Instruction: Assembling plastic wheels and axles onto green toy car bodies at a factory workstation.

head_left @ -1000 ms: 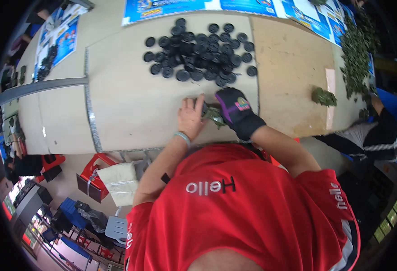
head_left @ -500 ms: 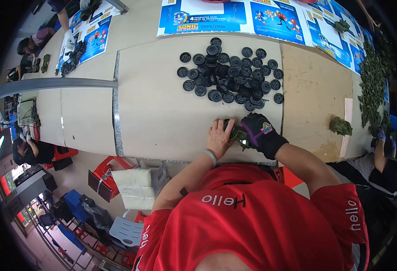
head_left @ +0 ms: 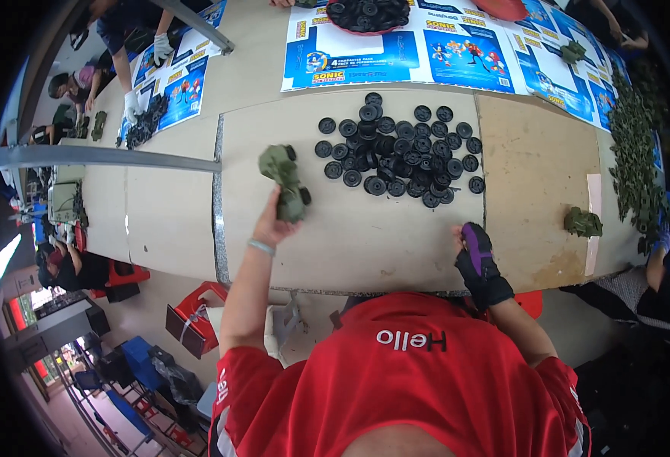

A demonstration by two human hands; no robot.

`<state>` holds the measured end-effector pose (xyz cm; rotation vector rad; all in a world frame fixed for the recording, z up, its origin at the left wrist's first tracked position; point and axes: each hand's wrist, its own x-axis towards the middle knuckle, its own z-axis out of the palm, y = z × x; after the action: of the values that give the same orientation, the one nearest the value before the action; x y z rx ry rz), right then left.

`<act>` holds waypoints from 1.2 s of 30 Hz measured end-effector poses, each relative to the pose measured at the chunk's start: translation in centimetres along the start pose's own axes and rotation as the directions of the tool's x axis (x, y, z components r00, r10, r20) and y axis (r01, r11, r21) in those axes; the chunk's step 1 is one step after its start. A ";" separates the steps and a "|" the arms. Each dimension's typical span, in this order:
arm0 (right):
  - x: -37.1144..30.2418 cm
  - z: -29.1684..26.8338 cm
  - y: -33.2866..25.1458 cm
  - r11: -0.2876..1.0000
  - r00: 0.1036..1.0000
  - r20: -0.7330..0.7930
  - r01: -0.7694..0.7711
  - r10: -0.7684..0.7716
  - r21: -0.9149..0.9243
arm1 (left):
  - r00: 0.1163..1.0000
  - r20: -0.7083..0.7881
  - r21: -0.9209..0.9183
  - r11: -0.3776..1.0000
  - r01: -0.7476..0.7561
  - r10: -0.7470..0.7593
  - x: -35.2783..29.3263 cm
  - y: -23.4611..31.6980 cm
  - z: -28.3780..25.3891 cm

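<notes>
Out to the left over the table, my left hand [head_left: 276,223] grips an olive-green toy vehicle [head_left: 279,177] by its near end. Black wheels show along the vehicle's right side. My right hand [head_left: 476,255], in a black and purple glove with some bare fingertips, is raised by the table's near edge, right of centre. Its fingers point away from me, loosely bent and somewhat apart, and I see nothing held in them. Beyond it lies a loose heap of black toy wheels [head_left: 411,156], which neither hand touches.
Another green toy vehicle [head_left: 583,222] rests on the brown board [head_left: 537,175] at right. Many green parts [head_left: 632,152] lie along the far right. Printed blue sheets [head_left: 350,57] bear a red tray [head_left: 403,23] of black parts. A metal bar [head_left: 106,157] crosses at left. Co-workers sit around.
Both hands were together on the vehicle at the near edge. My left hand has carried it away to the left, and my right hand has let go and moved right. The view has shifted.
</notes>
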<state>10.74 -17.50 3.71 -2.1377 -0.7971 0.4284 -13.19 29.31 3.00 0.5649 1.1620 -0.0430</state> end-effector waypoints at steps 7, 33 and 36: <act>-7.3 -2.2 3.0 0.996 0.997 -0.060 -0.055 0.050 -0.075 | 0.836 -0.060 -0.292 0.791 -0.538 0.546 14.2 18.5 -16.3; 5.4 -28.1 10.1 0.562 0.961 0.093 -0.073 0.262 -0.824 | 0.753 0.340 0.666 0.422 -0.616 0.564 -3.6 -15.8 14.9; 6.3 -25.8 6.8 0.835 0.955 0.191 -0.092 0.229 -0.542 | 0.772 0.492 0.659 0.407 -0.632 0.403 -4.6 -17.8 19.2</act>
<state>32.01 -31.20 14.30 -2.7212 -0.9616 0.6332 -4.34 4.37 5.18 1.7033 0.5862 -0.0986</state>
